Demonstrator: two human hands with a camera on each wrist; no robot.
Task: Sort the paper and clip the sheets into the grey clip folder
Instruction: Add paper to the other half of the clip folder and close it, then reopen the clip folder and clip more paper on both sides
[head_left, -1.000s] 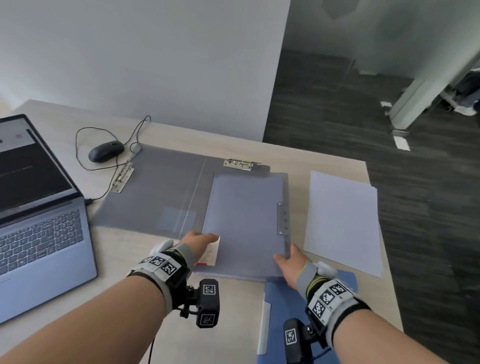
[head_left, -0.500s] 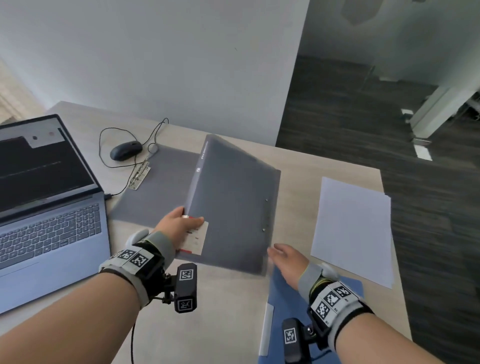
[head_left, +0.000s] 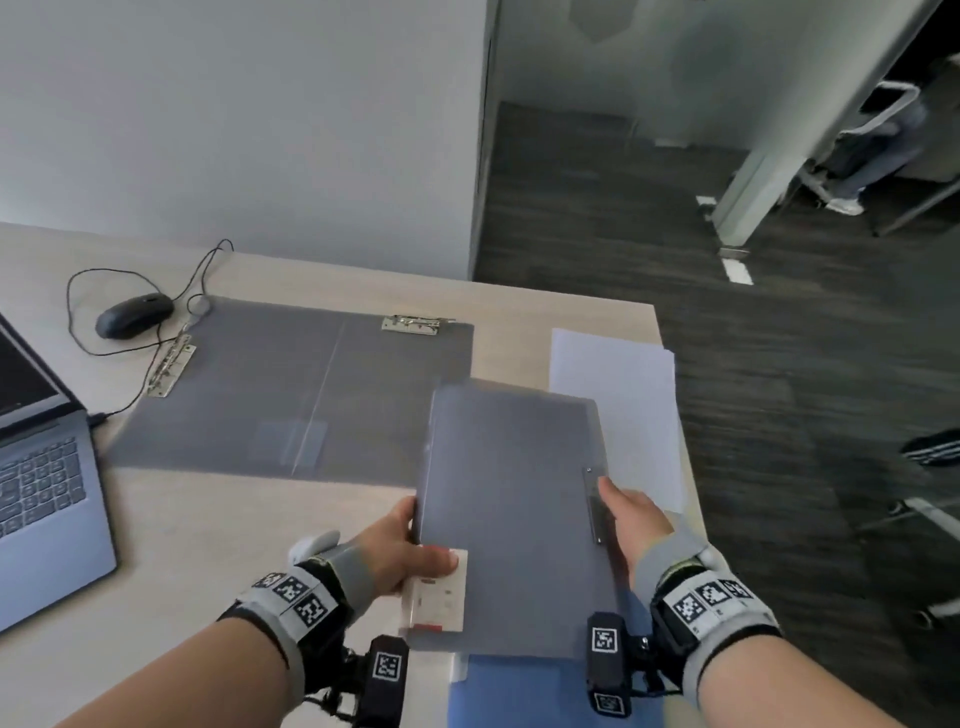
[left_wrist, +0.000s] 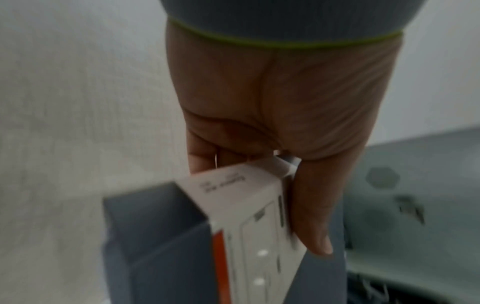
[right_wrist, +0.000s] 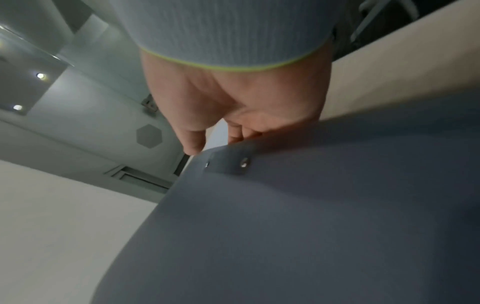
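Note:
An open grey clip folder (head_left: 291, 384) lies flat on the desk, with metal clips (head_left: 410, 325) at its far edge and at its left edge. I hold a second, closed grey folder (head_left: 514, 519) in the air over the desk's near right. My left hand (head_left: 415, 551) grips its near left edge, thumb on a white label (head_left: 436, 597). My right hand (head_left: 628, 519) grips its right edge. In the left wrist view the thumb (left_wrist: 311, 216) presses the label (left_wrist: 249, 226). In the right wrist view the fingers (right_wrist: 239, 131) curl under the folder (right_wrist: 311, 226). A stack of white paper (head_left: 623, 405) lies at the right.
A laptop (head_left: 47, 467) sits open at the left. A black mouse (head_left: 132, 314) with a looping cable lies at the back left. A blue folder (head_left: 519, 691) lies under the held folder at the near edge. The desk's right edge (head_left: 675, 415) drops to dark floor.
The closed folder lay on the open one a second ago. My left hand lifted and tilted it; now both hands hold it further right and nearer, over the blue folder.

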